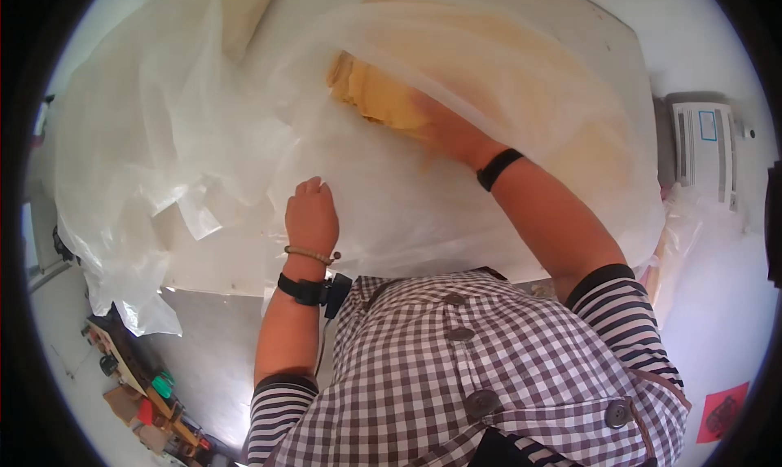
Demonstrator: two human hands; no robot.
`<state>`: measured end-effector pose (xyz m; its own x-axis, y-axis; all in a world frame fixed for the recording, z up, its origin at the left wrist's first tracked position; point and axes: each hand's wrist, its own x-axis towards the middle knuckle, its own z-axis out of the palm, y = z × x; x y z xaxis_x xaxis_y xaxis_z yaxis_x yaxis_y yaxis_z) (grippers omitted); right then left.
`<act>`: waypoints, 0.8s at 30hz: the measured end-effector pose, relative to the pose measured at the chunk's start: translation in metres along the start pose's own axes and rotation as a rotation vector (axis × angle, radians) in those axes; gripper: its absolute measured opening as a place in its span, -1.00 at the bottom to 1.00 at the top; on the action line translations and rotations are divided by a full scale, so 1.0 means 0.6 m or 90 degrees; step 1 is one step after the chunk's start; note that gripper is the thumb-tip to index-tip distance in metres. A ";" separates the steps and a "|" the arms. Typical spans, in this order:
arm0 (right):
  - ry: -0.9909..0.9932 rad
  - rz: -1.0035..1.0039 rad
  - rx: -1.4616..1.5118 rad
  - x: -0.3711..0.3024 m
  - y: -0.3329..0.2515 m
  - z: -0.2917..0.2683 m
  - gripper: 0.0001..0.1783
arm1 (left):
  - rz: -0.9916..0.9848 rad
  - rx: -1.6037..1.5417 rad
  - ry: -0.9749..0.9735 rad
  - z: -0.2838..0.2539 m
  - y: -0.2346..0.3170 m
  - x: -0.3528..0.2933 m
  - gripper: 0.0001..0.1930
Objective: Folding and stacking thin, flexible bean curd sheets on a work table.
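Note:
A folded yellow layered sheet (371,92), soft and wrinkled at its edge, lies on the far middle of the covered table. My right hand (444,129) reaches in from the right and grips its near right part, partly veiled by clear plastic film; the fingertips are hidden. More yellow material (489,39) shows blurred through the film beyond this hand. My left hand (312,216) rests nearer to me on the clear plastic film (383,198), back upward, fingers curled under. Whatever those fingers hold, if anything, cannot be seen.
Loose plastic film (155,141) bunches on the left and hangs over the table's near edge. A pale table (607,35) shows at the far right corner. A white air conditioner (705,141) stands right. At lower left is a cluttered shelf (130,369).

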<state>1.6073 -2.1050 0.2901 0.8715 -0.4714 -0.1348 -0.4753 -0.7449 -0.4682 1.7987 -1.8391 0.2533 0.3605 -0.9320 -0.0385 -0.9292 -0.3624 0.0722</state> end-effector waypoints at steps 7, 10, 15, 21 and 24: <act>0.084 -0.031 -0.053 0.021 0.091 -0.108 -0.37 | -0.002 -0.119 -0.118 -0.037 -0.008 -0.025 -0.80; 0.118 -0.014 -0.094 0.013 0.108 -0.184 -0.36 | -0.004 -0.135 -0.137 -0.041 -0.008 -0.028 -0.80; 0.072 -0.016 -0.058 -0.001 0.063 -0.151 -0.35 | 0.000 -0.094 -0.156 -0.031 0.000 -0.015 -0.87; 0.037 -0.013 0.018 -0.093 0.032 -0.048 -0.34 | 0.008 -0.062 -0.166 -0.058 0.009 -0.010 -0.90; 0.054 -0.006 0.036 -0.106 0.067 -0.066 -0.33 | 0.021 -0.059 -0.207 -0.108 0.026 0.005 -0.89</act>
<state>1.5281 -2.1236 0.3148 0.8615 -0.5046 -0.0569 -0.4575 -0.7226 -0.5182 1.7907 -1.8480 0.3190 0.2713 -0.8968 -0.3495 -0.9235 -0.3448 0.1680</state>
